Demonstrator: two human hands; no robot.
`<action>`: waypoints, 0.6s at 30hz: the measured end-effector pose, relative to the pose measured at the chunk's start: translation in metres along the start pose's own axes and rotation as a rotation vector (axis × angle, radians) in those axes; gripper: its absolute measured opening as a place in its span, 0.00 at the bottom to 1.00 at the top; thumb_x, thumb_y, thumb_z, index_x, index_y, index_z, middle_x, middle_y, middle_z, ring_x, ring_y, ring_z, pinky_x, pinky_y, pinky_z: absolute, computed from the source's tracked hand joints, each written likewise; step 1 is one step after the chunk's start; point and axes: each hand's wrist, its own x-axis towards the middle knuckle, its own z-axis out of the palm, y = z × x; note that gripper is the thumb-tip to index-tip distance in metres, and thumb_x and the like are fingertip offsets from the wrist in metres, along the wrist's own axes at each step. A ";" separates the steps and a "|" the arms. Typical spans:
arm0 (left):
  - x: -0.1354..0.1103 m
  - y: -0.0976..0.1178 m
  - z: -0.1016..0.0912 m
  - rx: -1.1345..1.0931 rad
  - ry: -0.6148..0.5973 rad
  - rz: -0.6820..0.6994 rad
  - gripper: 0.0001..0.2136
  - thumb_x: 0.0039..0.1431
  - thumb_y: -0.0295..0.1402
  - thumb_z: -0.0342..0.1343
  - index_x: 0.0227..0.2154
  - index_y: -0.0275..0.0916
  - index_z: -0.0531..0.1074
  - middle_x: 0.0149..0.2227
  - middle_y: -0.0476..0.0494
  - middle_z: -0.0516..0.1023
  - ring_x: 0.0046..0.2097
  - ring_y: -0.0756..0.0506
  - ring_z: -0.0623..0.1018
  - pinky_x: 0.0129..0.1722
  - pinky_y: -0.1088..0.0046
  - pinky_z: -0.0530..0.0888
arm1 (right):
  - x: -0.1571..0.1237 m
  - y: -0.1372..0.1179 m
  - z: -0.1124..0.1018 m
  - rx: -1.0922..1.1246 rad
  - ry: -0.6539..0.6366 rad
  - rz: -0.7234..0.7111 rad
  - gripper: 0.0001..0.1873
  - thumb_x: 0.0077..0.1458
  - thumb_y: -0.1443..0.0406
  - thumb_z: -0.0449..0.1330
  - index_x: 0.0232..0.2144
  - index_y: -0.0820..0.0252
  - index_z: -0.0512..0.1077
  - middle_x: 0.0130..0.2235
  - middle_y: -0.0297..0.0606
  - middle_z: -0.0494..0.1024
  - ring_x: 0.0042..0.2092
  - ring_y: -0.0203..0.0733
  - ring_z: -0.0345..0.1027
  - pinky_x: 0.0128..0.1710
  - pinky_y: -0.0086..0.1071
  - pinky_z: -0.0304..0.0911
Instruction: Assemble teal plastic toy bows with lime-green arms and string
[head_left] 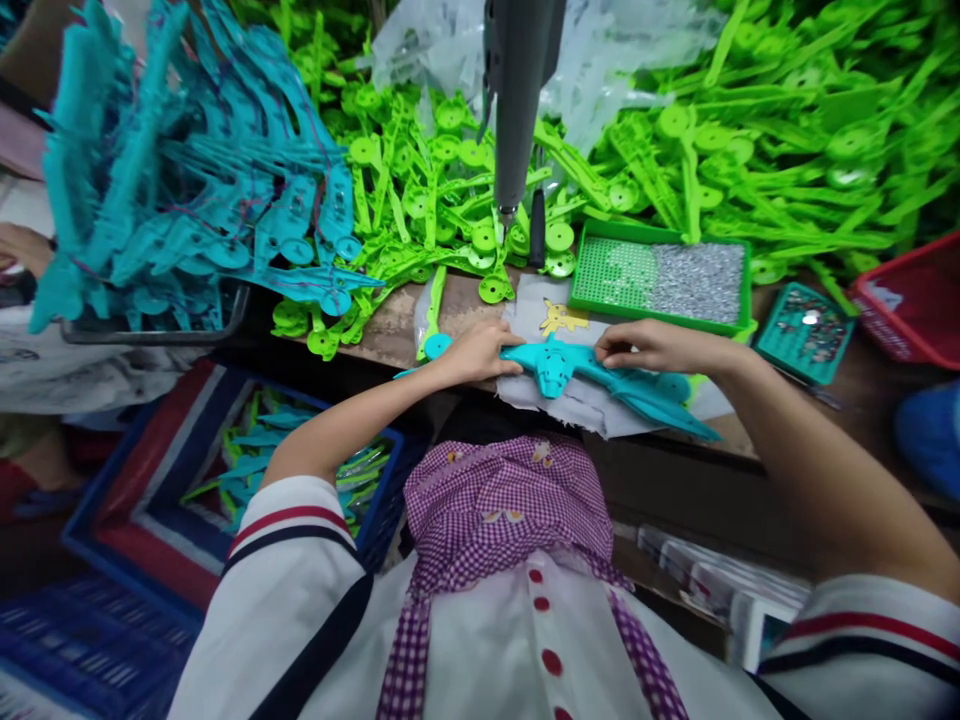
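Observation:
A turquoise plastic toy part (553,366), with a lumpy middle and long wings, lies across a pale cloth (600,412) at the bench edge. My left hand (480,352) grips its left wing, fingers over the top. My right hand (660,348) rests at the right wing with thumb and fingertips pinched together; whatever is between them is too small to make out. Above the bench hangs a grey power screwdriver (517,110), its tip pointing down. Behind the right hand sits a green tray (576,300) of small silvery screws. A yellow cartoon figure (562,318) shows on the cloth.
Lime-green plastic parts (810,130) are heaped across the back. Bundled turquoise parts (225,190) are piled at left, beside another person's arm (26,250). At right are a small teal tray (804,335) and a red basket (911,300). A blue crate (97,480) stands below left.

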 end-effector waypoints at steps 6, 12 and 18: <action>-0.002 -0.001 0.000 -0.043 0.002 0.009 0.21 0.57 0.41 0.64 0.52 0.41 0.79 0.43 0.39 0.78 0.47 0.39 0.76 0.50 0.60 0.72 | 0.000 -0.005 -0.005 -0.018 -0.006 -0.021 0.23 0.60 0.44 0.55 0.36 0.57 0.72 0.38 0.41 0.77 0.40 0.45 0.69 0.42 0.39 0.63; -0.003 -0.001 0.000 -0.055 0.005 -0.003 0.21 0.57 0.40 0.65 0.52 0.38 0.79 0.43 0.39 0.79 0.46 0.40 0.77 0.49 0.62 0.72 | -0.001 0.004 0.004 -0.027 -0.023 -0.013 0.23 0.60 0.44 0.55 0.36 0.56 0.71 0.39 0.41 0.75 0.40 0.45 0.67 0.42 0.39 0.63; -0.004 0.003 -0.002 -0.039 -0.008 0.001 0.20 0.57 0.40 0.65 0.51 0.40 0.79 0.43 0.39 0.79 0.47 0.39 0.77 0.50 0.61 0.72 | -0.001 0.020 0.012 0.013 0.138 0.169 0.27 0.51 0.42 0.62 0.38 0.55 0.66 0.37 0.40 0.71 0.38 0.44 0.63 0.37 0.39 0.63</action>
